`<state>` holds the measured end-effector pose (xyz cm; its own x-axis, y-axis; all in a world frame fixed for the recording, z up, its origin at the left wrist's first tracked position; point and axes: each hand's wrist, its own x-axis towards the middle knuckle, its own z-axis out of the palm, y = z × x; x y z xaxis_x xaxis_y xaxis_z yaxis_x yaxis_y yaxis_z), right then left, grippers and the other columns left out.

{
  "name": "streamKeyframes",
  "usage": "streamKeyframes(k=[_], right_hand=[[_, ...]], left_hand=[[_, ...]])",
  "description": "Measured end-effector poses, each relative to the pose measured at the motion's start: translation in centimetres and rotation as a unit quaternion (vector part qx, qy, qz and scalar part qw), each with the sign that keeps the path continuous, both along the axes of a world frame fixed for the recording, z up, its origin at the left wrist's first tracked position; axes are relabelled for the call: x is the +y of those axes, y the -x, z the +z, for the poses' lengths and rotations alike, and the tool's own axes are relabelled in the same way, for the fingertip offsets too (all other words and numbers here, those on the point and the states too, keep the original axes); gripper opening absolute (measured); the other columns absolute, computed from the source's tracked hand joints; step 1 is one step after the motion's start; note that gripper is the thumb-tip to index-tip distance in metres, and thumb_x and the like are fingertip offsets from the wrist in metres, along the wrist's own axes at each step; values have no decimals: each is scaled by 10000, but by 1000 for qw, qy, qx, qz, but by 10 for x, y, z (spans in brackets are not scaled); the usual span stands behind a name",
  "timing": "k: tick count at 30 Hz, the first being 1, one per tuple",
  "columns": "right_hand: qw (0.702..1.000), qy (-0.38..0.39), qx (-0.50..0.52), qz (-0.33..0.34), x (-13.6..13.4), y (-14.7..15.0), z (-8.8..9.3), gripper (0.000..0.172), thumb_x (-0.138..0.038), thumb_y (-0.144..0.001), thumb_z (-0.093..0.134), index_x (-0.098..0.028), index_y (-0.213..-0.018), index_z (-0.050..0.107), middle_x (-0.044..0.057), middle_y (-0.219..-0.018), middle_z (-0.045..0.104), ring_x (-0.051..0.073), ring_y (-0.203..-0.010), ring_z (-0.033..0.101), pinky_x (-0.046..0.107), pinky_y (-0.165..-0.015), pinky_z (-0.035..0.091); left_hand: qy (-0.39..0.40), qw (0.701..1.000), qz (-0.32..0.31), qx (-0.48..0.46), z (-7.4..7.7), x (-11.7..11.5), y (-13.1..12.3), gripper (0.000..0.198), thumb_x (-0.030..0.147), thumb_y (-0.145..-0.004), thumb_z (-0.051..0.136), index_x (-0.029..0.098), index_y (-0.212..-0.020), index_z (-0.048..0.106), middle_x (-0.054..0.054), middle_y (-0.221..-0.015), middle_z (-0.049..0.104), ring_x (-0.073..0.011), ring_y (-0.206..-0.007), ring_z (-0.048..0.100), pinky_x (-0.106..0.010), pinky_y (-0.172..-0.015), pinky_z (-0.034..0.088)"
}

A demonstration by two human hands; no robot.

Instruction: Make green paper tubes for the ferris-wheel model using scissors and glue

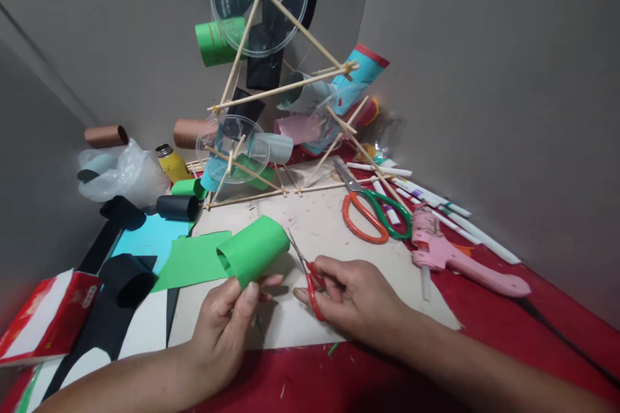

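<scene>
My left hand (pixel 230 313) pinches the lower edge of a green paper roll (pixel 256 246), its thumb on the near side. My right hand (pixel 356 290) has its fingers in the red handles of a small pair of scissors (pixel 314 290). The thin blades point up and left, their tips beside the roll's right end; whether they touch the paper I cannot tell. Under the roll lies a flat sheet of green paper (pixel 194 259). Both hands are above a pale board (pixel 310 329) on the red tabletop.
Behind stands a bamboo-stick frame (pixel 285 85) with clear plastic lids and paper rolls. Large scissors (pixel 365 216) with orange and green handles lie on the right, near a pink glue gun (pixel 465 261) and white paper sticks (pixel 484 245). Black paper (pixel 104 319) and a red packet (pixel 51 313) are left.
</scene>
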<state>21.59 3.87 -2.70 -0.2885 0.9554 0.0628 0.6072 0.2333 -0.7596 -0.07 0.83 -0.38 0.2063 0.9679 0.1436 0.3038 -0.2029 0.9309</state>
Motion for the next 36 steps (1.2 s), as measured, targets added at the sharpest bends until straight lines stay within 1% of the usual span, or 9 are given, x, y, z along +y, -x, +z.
streamKeyframes(k=[3,7,12,15,21,25,31,36], right_hand=[[1000,-2,-23,-2,0,0,4,360,-464,-763,580,-241,-583,362,-66,-450,388,110,-427,350,242,-464,233],[1000,1,-29,3,0,-1,5,330,-458,-766,570,-240,-599,387,-61,-449,411,116,-419,366,247,-471,228],[1000,-6,-23,-10,0,-2,6,290,-414,-756,558,-235,-593,398,-63,-446,393,111,-420,350,246,-485,229],[999,-10,-26,-21,0,-3,8,293,-418,-743,567,-229,-582,412,-65,-454,371,106,-430,325,248,-485,210],[999,-27,-31,-30,0,-4,8,290,-411,-771,576,-214,-582,478,-67,-467,370,95,-442,310,252,-486,179],[999,-25,-27,-26,-1,-6,8,293,-416,-780,571,-205,-588,506,-59,-481,400,93,-459,332,256,-503,184],[999,-13,-18,-27,-1,-7,10,298,-420,-780,533,-201,-581,499,-41,-498,451,99,-473,374,263,-515,188],[999,-21,-19,-22,-1,-7,7,324,-440,-803,520,-202,-587,481,-46,-501,435,97,-476,366,259,-520,192]], left_hand=[[29,999,7,-14,-1,0,0,336,405,-970,507,207,-1072,758,-83,-1012,761,-193,-808,668,-289,-811,542],[31,999,7,-6,-2,-1,0,321,403,-965,518,217,-1066,759,-72,-1025,766,-196,-819,678,-289,-819,542],[57,998,15,-22,-1,-3,-2,327,439,-948,541,219,-1045,761,-70,-1089,766,-212,-860,708,-301,-837,552],[65,997,21,-23,0,-2,-2,344,478,-919,574,226,-1050,768,-68,-1071,772,-216,-853,706,-308,-836,559],[50,999,22,1,0,-2,-1,342,459,-937,554,215,-1046,768,-74,-1088,768,-209,-830,715,-303,-819,566],[40,999,23,-23,-4,-1,0,297,419,-939,570,223,-1061,758,-59,-1061,776,-194,-826,725,-284,-821,579],[15,998,11,-64,-8,0,0,278,356,-969,538,201,-1052,754,-77,-1071,774,-187,-815,737,-278,-794,595],[21,997,7,-79,-8,0,0,250,335,-971,542,211,-1020,753,-60,-1074,774,-180,-828,741,-265,-799,597]])
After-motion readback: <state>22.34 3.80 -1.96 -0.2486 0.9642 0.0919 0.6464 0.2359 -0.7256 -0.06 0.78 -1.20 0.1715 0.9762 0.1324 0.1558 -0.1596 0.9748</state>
